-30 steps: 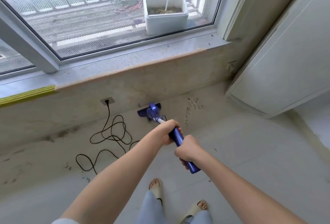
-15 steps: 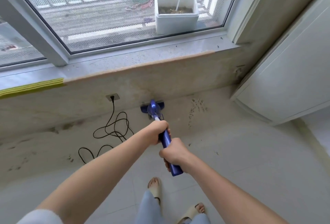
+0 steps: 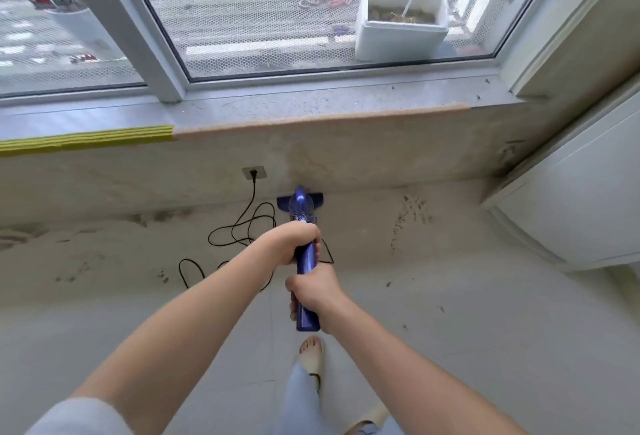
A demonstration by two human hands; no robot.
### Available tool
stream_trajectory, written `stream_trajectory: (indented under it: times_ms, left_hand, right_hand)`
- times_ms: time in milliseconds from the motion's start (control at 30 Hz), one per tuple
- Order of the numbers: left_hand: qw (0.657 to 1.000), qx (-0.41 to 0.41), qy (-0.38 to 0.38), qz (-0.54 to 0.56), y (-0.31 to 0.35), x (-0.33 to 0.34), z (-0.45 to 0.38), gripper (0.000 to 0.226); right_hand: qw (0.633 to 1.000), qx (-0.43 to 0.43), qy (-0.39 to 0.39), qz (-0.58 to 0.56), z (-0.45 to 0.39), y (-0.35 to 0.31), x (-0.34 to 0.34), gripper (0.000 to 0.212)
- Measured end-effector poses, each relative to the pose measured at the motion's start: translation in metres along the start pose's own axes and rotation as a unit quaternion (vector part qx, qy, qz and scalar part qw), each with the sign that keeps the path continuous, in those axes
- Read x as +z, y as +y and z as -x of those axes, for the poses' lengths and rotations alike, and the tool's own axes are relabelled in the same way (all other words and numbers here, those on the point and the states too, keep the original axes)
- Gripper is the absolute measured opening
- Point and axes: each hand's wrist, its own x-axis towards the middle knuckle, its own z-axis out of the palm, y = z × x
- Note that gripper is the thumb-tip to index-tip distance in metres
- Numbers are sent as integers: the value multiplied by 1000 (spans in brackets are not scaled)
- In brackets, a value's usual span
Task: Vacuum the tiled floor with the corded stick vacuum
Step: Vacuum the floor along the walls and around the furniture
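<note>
Pale tiled floor (image 3: 485,348) runs up to a low wall beneath a wide window (image 3: 311,11). Both hands grip the blue vacuum (image 3: 306,261) handle, fingers curled tight around it: the left hand (image 3: 294,240) higher up the stick, the right hand (image 3: 313,290) just below it near the handle's end. The vacuum head (image 3: 300,201) sits on the floor touching the wall's base. A black cord (image 3: 242,230) lies in loops on the floor left of the vacuum, plugged into a wall socket (image 3: 254,173). Dark dirt marks (image 3: 410,216) lie to the right of the head. A white planter (image 3: 401,24) stands outside the glass.
</note>
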Motion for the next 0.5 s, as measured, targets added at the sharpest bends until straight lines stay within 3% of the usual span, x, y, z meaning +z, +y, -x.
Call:
stream_trajectory:
  times_ms: [200,500]
  left_hand:
    - [999,-13,-19,-32,-6,-29,3,9]
    - [995,-23,-60,72,6,-44,-4,19]
  right_hand:
    - [999,23,14,-22,0,0,34,23]
    - [999,0,18,44,-9,-25,31,22]
